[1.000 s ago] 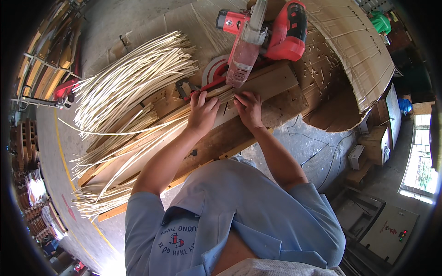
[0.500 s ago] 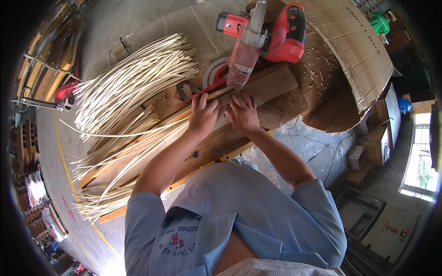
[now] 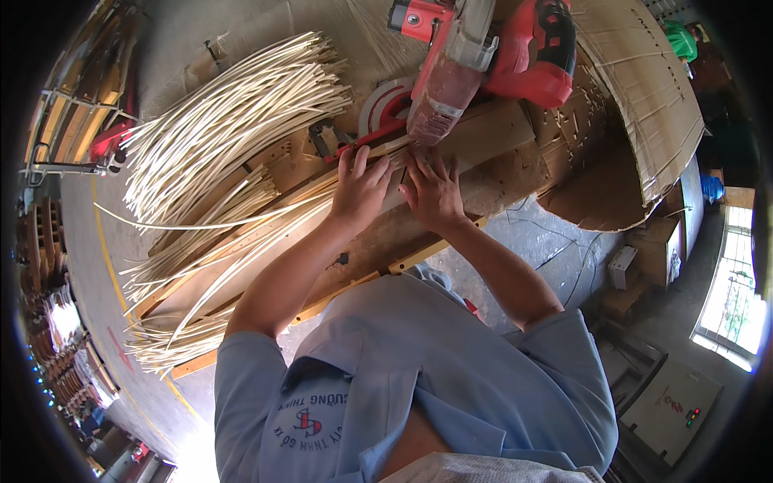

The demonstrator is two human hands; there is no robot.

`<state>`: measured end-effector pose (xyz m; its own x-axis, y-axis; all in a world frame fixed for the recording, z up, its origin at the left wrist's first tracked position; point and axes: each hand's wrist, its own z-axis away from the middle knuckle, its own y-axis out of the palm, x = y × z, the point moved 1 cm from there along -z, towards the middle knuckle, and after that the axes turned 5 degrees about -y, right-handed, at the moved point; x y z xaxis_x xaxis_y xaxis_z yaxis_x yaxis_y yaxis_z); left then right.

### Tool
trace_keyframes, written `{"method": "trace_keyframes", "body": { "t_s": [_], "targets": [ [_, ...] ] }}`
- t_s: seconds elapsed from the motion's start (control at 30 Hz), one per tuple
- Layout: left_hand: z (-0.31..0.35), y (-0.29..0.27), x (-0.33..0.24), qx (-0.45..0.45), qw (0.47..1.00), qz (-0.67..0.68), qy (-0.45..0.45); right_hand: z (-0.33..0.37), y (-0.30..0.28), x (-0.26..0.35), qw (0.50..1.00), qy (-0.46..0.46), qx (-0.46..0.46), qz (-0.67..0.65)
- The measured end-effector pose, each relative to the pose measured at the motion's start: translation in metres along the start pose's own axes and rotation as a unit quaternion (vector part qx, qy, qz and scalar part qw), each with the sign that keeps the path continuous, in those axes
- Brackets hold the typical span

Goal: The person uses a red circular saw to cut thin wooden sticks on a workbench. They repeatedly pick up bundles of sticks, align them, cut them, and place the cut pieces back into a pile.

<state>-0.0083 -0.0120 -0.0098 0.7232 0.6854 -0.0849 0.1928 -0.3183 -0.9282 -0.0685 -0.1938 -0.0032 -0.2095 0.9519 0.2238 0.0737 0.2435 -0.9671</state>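
A few long, thin, pale rattan-like sticks (image 3: 291, 211) run from the lower left up under my left hand (image 3: 361, 191). Its fingers are bent over them, against the wooden fence of the bench. Close beside it, my right hand (image 3: 436, 193) has its fingers bent down at the stick ends, just below the saw's body; its fingertips are partly hidden. Over both hands stands a red power mitre saw (image 3: 451, 88) with a dusty guard and a black-and-red handle. I cannot make out its blade.
A thick bundle of pale sticks (image 3: 233, 129) lies left of the saw, with more loose sticks (image 3: 181, 342) at the bench's lower left end. A large open cardboard sheet (image 3: 656, 121) curves around the right side. Cables (image 3: 584, 241) trail over the floor.
The saw, cardboard and hands sit slightly higher and further right in the picture, as the view has shifted. Both hands stay at the sticks by the saw.
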Motion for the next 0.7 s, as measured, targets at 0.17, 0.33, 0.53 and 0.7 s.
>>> {"method": "trace_keyframes", "body": {
  "t_s": [0.17, 0.33, 0.53, 0.7],
  "targets": [
    [0.011, -0.014, 0.007, -0.028, 0.997, 0.059, -0.029, -0.002, -0.001, -0.004, 1.000, 0.001, -0.009, -0.015],
    [0.041, -0.045, 0.021, -0.035, 0.996, -0.003, -0.084, -0.002, -0.001, -0.005, 0.999, -0.004, -0.016, -0.037],
    [0.047, -0.062, 0.028, -0.027, 0.994, -0.039, -0.098, -0.002, 0.001, -0.006, 1.000, -0.005, -0.021, -0.017],
    [0.048, -0.066, 0.016, -0.031, 0.995, -0.024, -0.093, -0.002, 0.000, -0.006, 1.000, -0.010, -0.016, -0.013]
  ]
}}
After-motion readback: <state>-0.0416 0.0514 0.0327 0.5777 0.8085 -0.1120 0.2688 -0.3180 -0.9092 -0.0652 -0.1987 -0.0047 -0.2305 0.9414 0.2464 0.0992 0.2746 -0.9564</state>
